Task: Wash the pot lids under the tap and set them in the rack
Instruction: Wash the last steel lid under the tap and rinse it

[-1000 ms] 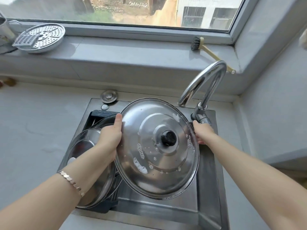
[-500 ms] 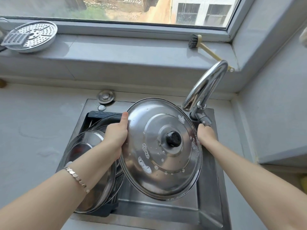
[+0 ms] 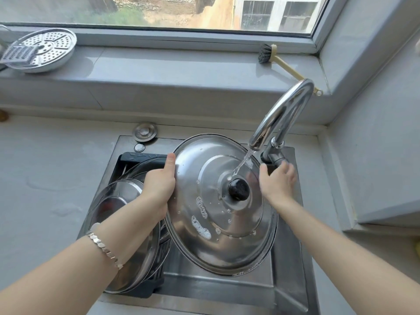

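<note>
My left hand (image 3: 159, 185) grips the left rim of a large steel pot lid (image 3: 218, 237), which tilts over the sink (image 3: 288, 269). Soap suds cling to the lid's lower left. The lid has a black knob (image 3: 238, 189), and just above it a thin stream of water from the curved tap (image 3: 281, 112) lands. My right hand (image 3: 277, 180) is blurred just below the tap's handle (image 3: 273, 158), thumb and fingers spread, holding nothing. Several other steel lids (image 3: 118, 201) stand in the black rack (image 3: 141, 156) at the sink's left side.
A sink plug (image 3: 145, 131) lies on the counter behind the sink. On the window sill sit a perforated steamer plate (image 3: 45, 48) at the left and a dish brush (image 3: 266, 54) at the right. A grey wall rises close on the right.
Water now runs from the tap onto the lid. My right hand has come off the lid's right rim and the tap handle and spread open. The lid shifted slightly right under the spout.
</note>
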### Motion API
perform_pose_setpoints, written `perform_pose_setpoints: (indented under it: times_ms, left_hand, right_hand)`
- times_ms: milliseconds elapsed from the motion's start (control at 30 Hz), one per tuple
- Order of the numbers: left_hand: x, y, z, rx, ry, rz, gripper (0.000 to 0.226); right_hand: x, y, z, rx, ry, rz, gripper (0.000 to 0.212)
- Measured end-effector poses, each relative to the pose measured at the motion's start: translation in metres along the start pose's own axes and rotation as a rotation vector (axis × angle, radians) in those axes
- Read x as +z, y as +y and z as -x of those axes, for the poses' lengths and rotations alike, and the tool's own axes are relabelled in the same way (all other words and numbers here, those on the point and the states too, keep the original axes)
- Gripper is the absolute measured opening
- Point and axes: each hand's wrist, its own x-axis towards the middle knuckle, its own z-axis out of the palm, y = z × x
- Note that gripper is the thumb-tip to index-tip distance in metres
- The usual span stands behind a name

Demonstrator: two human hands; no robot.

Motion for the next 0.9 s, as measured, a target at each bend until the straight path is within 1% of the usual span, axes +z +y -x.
perform_pose_setpoints:
  times_ms: [33, 67, 100, 167, 200, 233, 267, 300, 333, 400, 433, 467, 567, 600, 633, 667, 733, 767, 800, 867, 900]
  left_hand:
    - [0.000, -0.001, 0.002, 0.005, 0.001, -0.020, 0.050]
    - [0.001, -0.002, 0.003, 0.015, 0.002, -0.052, 0.050]
    - [0.002, -0.004, 0.005, 0.031, -0.001, -0.083, 0.050]
    - [0.007, -0.007, 0.010, 0.072, -0.038, -0.097, 0.049]
    - [0.010, -0.009, 0.013, 0.081, -0.063, -0.080, 0.049]
    - [0.012, -0.010, 0.016, 0.083, -0.082, -0.057, 0.049]
    - [0.012, -0.010, 0.018, 0.073, -0.089, -0.031, 0.050]
    - [0.012, -0.010, 0.020, 0.056, -0.084, -0.001, 0.050]
    - [0.011, -0.011, 0.020, 0.041, -0.078, 0.024, 0.049]
    - [0.010, -0.011, 0.020, 0.055, -0.061, 0.019, 0.050]
    - [0.010, -0.010, 0.021, 0.078, -0.052, 0.008, 0.051]
    - [0.010, -0.010, 0.021, 0.095, -0.043, 0.010, 0.052]
    - [0.006, -0.007, 0.023, 0.095, -0.035, 0.060, 0.055]
    - [0.004, -0.007, 0.024, 0.106, -0.031, 0.051, 0.054]
    - [0.002, -0.008, 0.024, 0.120, -0.028, 0.034, 0.054]
    - [0.000, -0.009, 0.023, 0.128, -0.033, 0.015, 0.052]
    - [-0.001, -0.009, 0.025, 0.133, -0.037, -0.006, 0.050]
    - [-0.001, -0.008, 0.025, 0.132, -0.036, -0.013, 0.050]
    - [-0.002, -0.007, 0.025, 0.123, -0.033, -0.021, 0.051]
    - [-0.003, -0.007, 0.025, 0.109, -0.028, -0.022, 0.050]
    - [-0.004, -0.008, 0.026, 0.107, -0.030, -0.016, 0.049]
  right_hand:
    - [0.002, -0.009, 0.013, -0.170, 0.004, -0.019, 0.058]
    - [0.002, -0.020, 0.028, -0.325, -0.040, -0.008, 0.057]
    - [0.002, -0.031, 0.042, -0.462, -0.109, 0.051, 0.062]
    - [0.003, -0.053, 0.072, -0.731, -0.230, 0.171, 0.082]
    - [0.004, -0.060, 0.084, -0.845, -0.278, 0.188, 0.086]
    - [0.007, -0.065, 0.090, -0.929, -0.308, 0.205, 0.085]
    - [0.010, -0.069, 0.089, -0.968, -0.320, 0.216, 0.082]
    - [0.012, -0.073, 0.082, -0.941, -0.323, 0.212, 0.078]
    - [0.013, -0.077, 0.073, -0.842, -0.318, 0.199, 0.074]
    - [0.014, -0.085, 0.058, -0.559, -0.298, 0.121, 0.065]
    - [0.015, -0.087, 0.063, -0.493, -0.291, 0.103, 0.063]
    - [0.019, -0.086, 0.076, -0.521, -0.273, 0.112, 0.065]
    - [0.026, -0.074, 0.130, -0.878, -0.261, 0.065, 0.075]
    - [0.026, -0.070, 0.131, -0.926, -0.268, 0.075, 0.077]
    - [0.024, -0.071, 0.122, -0.906, -0.262, 0.085, 0.079]
    - [0.023, -0.073, 0.109, -0.830, -0.245, 0.104, 0.080]
    - [0.017, -0.081, 0.092, -0.619, -0.235, 0.108, 0.073]
    - [0.016, -0.083, 0.094, -0.579, -0.239, 0.105, 0.069]
    - [0.017, -0.083, 0.105, -0.616, -0.248, 0.105, 0.068]
    - [0.020, -0.077, 0.131, -0.816, -0.284, 0.132, 0.074]
    - [0.021, -0.073, 0.134, -0.878, -0.296, 0.144, 0.077]
